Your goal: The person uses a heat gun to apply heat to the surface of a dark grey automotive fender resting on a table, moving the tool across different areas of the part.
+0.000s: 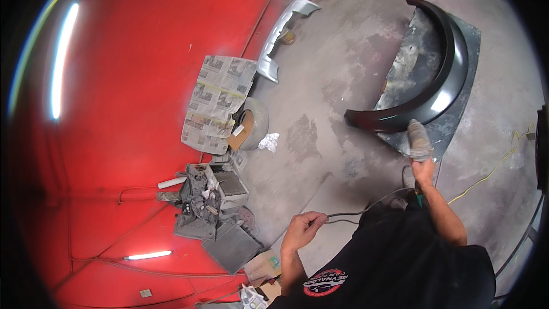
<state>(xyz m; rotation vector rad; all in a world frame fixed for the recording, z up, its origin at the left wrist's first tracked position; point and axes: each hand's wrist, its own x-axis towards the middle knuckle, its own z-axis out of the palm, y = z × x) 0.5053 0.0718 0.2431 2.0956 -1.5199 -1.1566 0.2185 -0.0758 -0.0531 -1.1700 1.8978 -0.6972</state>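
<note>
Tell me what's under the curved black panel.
Beneath the curved black panel, a worn, dark flat surface shows inside the curve and past its outer edge. The area directly under the panel is covered, so I can't see it.

The wheel-arch trim (456, 66) lies on a board (420, 57), the right hand (423, 170) before it, a bumper (274, 40) leftward.

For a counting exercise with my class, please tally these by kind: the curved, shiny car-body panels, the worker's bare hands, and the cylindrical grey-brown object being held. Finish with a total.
Curved panels: 2 (glossy black arch-shaped panel; silver curved panel)
Bare hands: 2 (left hand; right hand)
Cylindrical grey-brown object: 1
Total: 5
</note>
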